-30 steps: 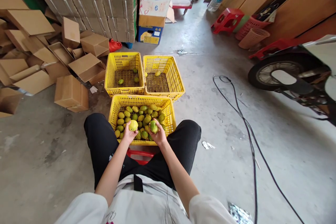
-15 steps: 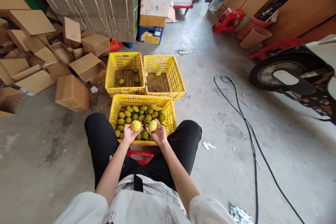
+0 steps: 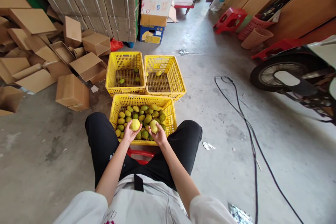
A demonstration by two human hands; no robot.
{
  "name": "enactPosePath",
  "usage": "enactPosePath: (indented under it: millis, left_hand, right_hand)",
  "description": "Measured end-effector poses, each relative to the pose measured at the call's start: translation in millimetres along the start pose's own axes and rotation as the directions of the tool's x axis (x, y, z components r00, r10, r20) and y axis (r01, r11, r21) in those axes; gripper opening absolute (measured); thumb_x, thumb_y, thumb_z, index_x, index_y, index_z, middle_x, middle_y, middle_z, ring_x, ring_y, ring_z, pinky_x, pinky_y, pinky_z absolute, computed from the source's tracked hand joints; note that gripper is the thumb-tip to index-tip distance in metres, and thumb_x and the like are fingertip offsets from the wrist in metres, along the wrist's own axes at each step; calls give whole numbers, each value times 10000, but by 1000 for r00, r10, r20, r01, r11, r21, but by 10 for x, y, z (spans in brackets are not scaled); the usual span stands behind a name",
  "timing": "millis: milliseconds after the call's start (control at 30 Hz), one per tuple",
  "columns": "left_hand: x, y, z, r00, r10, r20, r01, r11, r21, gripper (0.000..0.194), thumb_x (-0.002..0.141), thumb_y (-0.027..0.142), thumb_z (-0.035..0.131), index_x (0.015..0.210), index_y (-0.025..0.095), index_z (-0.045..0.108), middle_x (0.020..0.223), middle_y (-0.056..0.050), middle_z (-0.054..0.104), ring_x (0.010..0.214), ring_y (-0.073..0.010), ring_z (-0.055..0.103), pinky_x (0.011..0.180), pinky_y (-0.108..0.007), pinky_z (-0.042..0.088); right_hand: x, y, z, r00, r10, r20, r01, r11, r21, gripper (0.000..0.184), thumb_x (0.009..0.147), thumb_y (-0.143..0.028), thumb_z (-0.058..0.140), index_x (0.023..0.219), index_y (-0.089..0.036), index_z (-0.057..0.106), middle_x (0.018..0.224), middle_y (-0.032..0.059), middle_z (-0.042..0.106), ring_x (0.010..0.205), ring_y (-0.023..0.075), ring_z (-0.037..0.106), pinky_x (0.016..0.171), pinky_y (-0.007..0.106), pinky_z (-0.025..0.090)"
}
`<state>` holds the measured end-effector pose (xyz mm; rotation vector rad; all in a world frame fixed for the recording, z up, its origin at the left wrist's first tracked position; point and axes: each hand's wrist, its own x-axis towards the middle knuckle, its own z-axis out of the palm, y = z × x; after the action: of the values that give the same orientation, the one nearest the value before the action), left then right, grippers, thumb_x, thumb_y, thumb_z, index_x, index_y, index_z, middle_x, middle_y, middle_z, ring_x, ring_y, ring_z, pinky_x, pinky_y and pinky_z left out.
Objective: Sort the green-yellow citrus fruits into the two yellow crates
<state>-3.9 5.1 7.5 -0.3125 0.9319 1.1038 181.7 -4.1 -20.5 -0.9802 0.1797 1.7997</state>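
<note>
I sit with a yellow crate (image 3: 170, 119) between my knees, filled with several green and yellow fruits (image 3: 140, 113). My left hand (image 3: 129, 133) is closed round a pale yellow fruit (image 3: 134, 124) over the crate's near side. Beside it, my right hand (image 3: 158, 134) grips a yellow-green fruit (image 3: 153, 126). Two more yellow crates stand beyond: the left crate (image 3: 111, 70) holds three fruits, and the right crate (image 3: 176, 73) holds one or two at its far end.
Loose cardboard boxes (image 3: 72, 92) lie at the left, stacked flat cartons (image 3: 99, 3) behind. A black cable (image 3: 246, 126) runs across the concrete floor at the right. A scooter wheel (image 3: 283, 77), red stools (image 3: 229, 19) and pink baskets (image 3: 256, 36) stand far right.
My right hand has turned its fruit, first showing a green side, now a paler yellow one. Both hands stay over the near crate, each holding its fruit.
</note>
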Motion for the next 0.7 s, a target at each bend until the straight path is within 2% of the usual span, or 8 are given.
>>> enactPosePath:
  millis: [100, 167, 300, 400, 467, 600, 700]
  left_hand:
    - [-8, -20, 3, 999, -35, 13, 35, 999, 31, 313, 1034, 279, 510, 1274, 115, 626, 886, -115, 761, 811, -224, 774, 682, -296, 655]
    - [7, -29, -14, 998, -54, 42, 52, 998, 40, 347, 1024, 285, 514, 1296, 96, 616, 921, -144, 768, 841, -238, 778, 695, -308, 660]
    - [43, -17, -63, 996, -41, 76, 41, 999, -11, 439, 987, 311, 501, 1368, 111, 590, 989, -174, 778, 949, -294, 783, 800, -418, 676]
    - [45, -3, -81, 997, -26, 73, 32, 997, -71, 513, 952, 274, 455, 1429, 118, 558, 1035, -191, 781, 1037, -329, 778, 852, -477, 665]
    - [39, -4, -83, 995, -25, 97, 34, 996, -83, 551, 934, 249, 453, 1461, 109, 535, 1084, -208, 781, 1100, -346, 767, 880, -491, 655]
    - [46, -20, -87, 985, -22, 172, 31, 998, -49, 561, 925, 246, 506, 1474, 132, 523, 1195, -210, 770, 1160, -362, 749, 961, -539, 625]
    - [69, -20, -96, 990, -33, 137, 29, 999, 28, 460, 957, 273, 523, 1392, 132, 570, 1045, -169, 793, 967, -300, 792, 859, -451, 662]
  right_hand:
    - [15, 9, -3, 997, 24, -73, -24, 1000, 0, 155, 845, -219, 752, 971, -238, 663, 836, 20, 741, 699, 177, 730, 489, 231, 583]
    - [16, 8, -12, 997, 29, -68, -30, 999, -14, 128, 853, -252, 740, 948, -237, 656, 832, 30, 736, 744, 198, 744, 500, 248, 594]
    - [30, -4, -44, 1000, 24, 20, -24, 1000, -18, 189, 837, -335, 669, 1000, -240, 666, 929, 86, 764, 1019, 323, 767, 698, 441, 679]
    - [48, -7, -48, 999, 23, 27, -24, 999, 42, 280, 781, -300, 645, 1052, -233, 663, 1006, 115, 776, 1150, 376, 736, 846, 584, 658]
    - [49, -3, -38, 999, 24, 28, -26, 997, 74, 317, 767, -280, 652, 1081, -235, 654, 1045, 117, 777, 1179, 380, 730, 896, 623, 637]
    - [20, 9, -13, 996, -8, 92, 4, 999, 36, 267, 786, -270, 730, 1039, -250, 647, 1013, 93, 783, 1177, 358, 739, 917, 584, 644]
    - [14, 14, -15, 993, -34, 111, 37, 999, -22, 257, 812, -294, 791, 1021, -250, 649, 963, 65, 790, 1131, 325, 761, 865, 506, 669]
